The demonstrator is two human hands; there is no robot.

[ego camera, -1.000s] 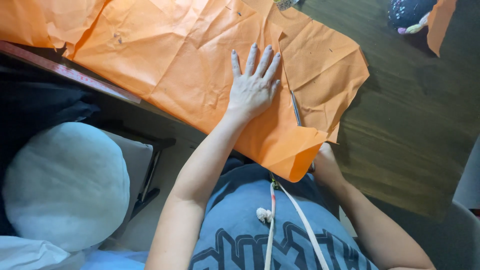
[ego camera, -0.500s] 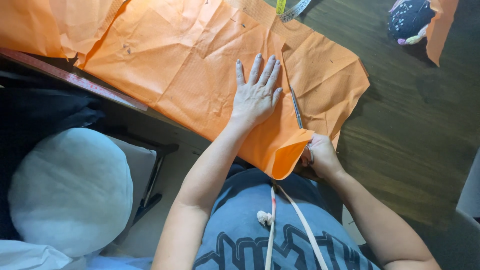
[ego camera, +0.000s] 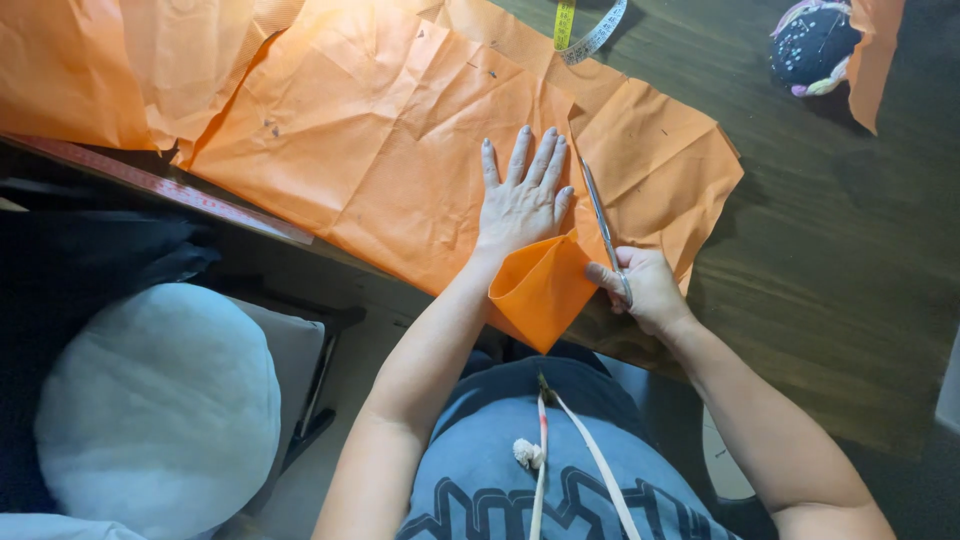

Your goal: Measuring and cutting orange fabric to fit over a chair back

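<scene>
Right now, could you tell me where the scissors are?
In the head view, the scissors are in the right hand, blades lying on the orange fabric just right of the flat left hand.

There is one view only, from a camera on the person's head. It looks almost straight down over the chest and both forearms at the near edge of a dark wooden table (ego camera: 850, 300). It sits close, about an arm's reach above the orange fabric (ego camera: 380, 140).
</scene>
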